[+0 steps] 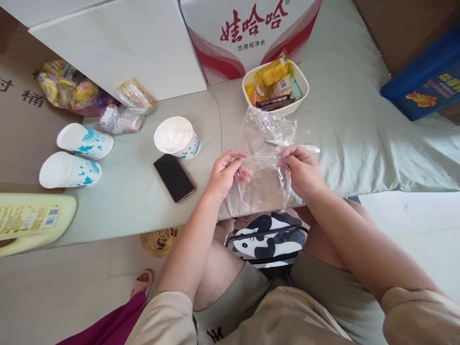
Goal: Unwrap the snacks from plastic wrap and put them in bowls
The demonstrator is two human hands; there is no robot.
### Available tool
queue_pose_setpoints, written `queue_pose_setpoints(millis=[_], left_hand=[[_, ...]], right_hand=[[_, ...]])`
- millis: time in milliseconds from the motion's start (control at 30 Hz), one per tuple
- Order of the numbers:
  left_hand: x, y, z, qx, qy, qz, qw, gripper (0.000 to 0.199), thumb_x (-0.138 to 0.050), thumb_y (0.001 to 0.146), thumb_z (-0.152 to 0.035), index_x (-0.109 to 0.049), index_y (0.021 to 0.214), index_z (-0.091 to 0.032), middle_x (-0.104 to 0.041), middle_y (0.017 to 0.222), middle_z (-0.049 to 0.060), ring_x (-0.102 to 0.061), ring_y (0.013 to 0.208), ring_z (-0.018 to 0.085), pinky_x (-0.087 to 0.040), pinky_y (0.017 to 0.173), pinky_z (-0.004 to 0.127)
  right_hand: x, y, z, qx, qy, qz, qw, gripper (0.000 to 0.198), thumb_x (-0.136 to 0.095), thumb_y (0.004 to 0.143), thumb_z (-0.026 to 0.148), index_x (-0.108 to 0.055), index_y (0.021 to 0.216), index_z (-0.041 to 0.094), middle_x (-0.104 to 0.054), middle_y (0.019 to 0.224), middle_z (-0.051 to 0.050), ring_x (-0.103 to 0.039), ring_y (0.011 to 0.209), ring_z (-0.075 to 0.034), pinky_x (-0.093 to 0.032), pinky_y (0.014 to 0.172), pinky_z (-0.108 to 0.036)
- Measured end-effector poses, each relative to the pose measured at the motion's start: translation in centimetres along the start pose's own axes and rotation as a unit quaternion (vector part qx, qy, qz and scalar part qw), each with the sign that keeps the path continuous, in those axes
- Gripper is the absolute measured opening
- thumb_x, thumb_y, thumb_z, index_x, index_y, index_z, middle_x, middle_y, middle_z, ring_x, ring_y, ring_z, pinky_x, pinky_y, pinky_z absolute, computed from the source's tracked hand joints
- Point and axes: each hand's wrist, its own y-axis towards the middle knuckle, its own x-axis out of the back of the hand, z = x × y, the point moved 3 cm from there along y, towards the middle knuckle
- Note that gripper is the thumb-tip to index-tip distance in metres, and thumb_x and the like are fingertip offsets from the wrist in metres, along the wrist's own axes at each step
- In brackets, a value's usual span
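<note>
Holding a clear plastic bag [264, 160] stretched between the left hand [224, 173] and the right hand [302, 167], just above the cloth-covered surface [359, 163] and close to its front edge. Grasping the film on both sides: at the left, pinching it between thumb and forefinger, with the other fingers loosely spread beneath; at the right, pinching it again, with the remaining fingers curled in. Gripped from two sides probably because film so limp would sag or fold if held from one alone; hence the taut creases across the gap. Near the lap, apparently for a comfortable bend of both elbows.

Just beyond the right fingertips, a slim white-handled tool [312, 148], partly veiled by the plastic; perhaps scissors or a knife, too obscured to say. Farther back, before the red-and-white carton [215, 55], a cream bowl [300, 104] heaped with wrapped snacks [275, 72], presumably so as to gather small, slippery packets in one place. Left of the hands, a dark phone [174, 177] lying flat next to a wide paper cup [191, 147], well apart from the bag, seemingly out of the way of the film.
</note>
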Motion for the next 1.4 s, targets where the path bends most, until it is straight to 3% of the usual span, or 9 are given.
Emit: queue_pose_setpoints(millis=[133,333,433,533,633,733,833,1167,1400], left_hand=[[0.4,0.4,-0.1,-0.003,-0.013,-0.023,1.000,0.030,-0.071,0.079,-0.044,-0.063,0.093,-0.020,-0.068,0.059,-0.003,-0.064,0.045,0.011,-0.045,0.042,0.019],[0.6,0.1,-0.5,0.001,-0.036,0.011,0.999,0.021,-0.069,0.075,-0.037,-0.066,0.085,-0.019,-0.070,0.063,-0.001,-0.063,0.047,0.013,-0.050,0.046,0.023],[0.7,-0.1,-0.7,-0.025,-0.060,0.049,0.997,0.017,-0.067,0.069,-0.033,-0.067,0.078,-0.019,-0.070,0.064,0.000,-0.064,0.051,0.015,-0.052,0.051,0.028],[1.0,-0.2,-0.6,-0.043,-0.040,0.073,0.996,0.030,-0.061,0.075,-0.046,-0.069,0.072,-0.018,-0.070,0.066,0.005,-0.067,0.058,0.019,-0.054,0.060,0.033],[1.4,-0.2,-0.6,-0.088,0.086,0.039,0.992,0.038,-0.057,0.082,-0.050,-0.068,0.065,-0.018,-0.069,0.066,0.006,-0.065,0.064,0.018,-0.051,0.064,0.031],[1.5,-0.3,-0.6,-0.140,0.252,0.018,0.957,0.019,-0.064,0.077,-0.034,-0.065,0.067,-0.018,-0.065,0.064,0.001,-0.057,0.059,0.013,-0.045,0.061,0.027],[1.4,-0.4,-0.6,-0.177,0.336,0.022,0.925,0.005,-0.063,0.070,-0.020,-0.061,0.074,-0.019,-0.064,0.068,-0.003,-0.051,0.058,0.010,-0.040,0.059,0.025],[0.3,-0.7,0.4,-0.174,0.306,0.063,0.934,0.025,-0.057,0.069,-0.012,-0.052,0.091,-0.023,-0.064,0.079,-0.004,-0.058,0.067,0.011,-0.045,0.065,0.024],[1.0,-0.5,0.0,-0.183,0.235,0.017,0.954,0.021,-0.058,0.068,-0.011,-0.052,0.085,-0.022,-0.061,0.072,-0.004,-0.059,0.067,0.011,-0.045,0.065,0.025]], right_hand=[[1.0,0.8,-0.5,0.008,0.058,-0.025,0.998,0.017,-0.067,0.066,0.018,-0.059,0.079,0.024,-0.065,0.089,0.002,-0.056,0.070,-0.010,-0.043,0.055,-0.022],[0.6,0.7,-0.5,-0.008,0.050,0.093,0.994,0.026,-0.063,0.077,0.040,-0.062,0.101,0.030,-0.068,0.117,-0.001,-0.067,0.104,-0.021,-0.057,0.079,-0.035],[0.5,0.8,-0.6,0.010,-0.003,0.106,0.994,0.028,-0.056,0.084,0.054,-0.062,0.090,0.028,-0.067,0.122,-0.003,-0.065,0.112,-0.026,-0.057,0.085,-0.040],[0.6,1.0,-0.6,0.035,-0.026,0.086,0.995,0.041,-0.051,0.086,0.062,-0.061,0.075,0.024,-0.068,0.117,-0.008,-0.064,0.115,-0.028,-0.055,0.089,-0.043],[0.8,0.9,-0.3,0.064,-0.058,0.054,0.995,0.041,-0.055,0.086,0.057,-0.059,0.065,0.022,-0.068,0.109,-0.008,-0.063,0.111,-0.026,-0.054,0.090,-0.043],[1.2,0.6,0.2,0.081,-0.126,0.013,0.989,0.026,-0.063,0.084,0.044,-0.061,0.070,0.022,-0.066,0.094,-0.004,-0.063,0.091,-0.020,-0.053,0.079,-0.036],[1.5,0.4,0.8,0.093,-0.204,-0.008,0.975,0.010,-0.066,0.081,0.032,-0.064,0.082,0.022,-0.060,0.077,0.000,-0.055,0.070,-0.014,-0.046,0.066,-0.029],[1.0,0.1,0.1,0.024,-0.251,0.063,0.966,0.032,-0.072,0.077,0.038,-0.058,0.102,0.023,-0.063,0.073,0.003,-0.054,0.058,-0.013,-0.043,0.058,-0.029],[1.2,0.2,1.1,0.049,-0.165,0.002,0.985,0.017,-0.066,0.077,0.022,-0.056,0.091,0.023,-0.051,0.063,0.006,-0.050,0.054,-0.011,-0.041,0.055,-0.026]])
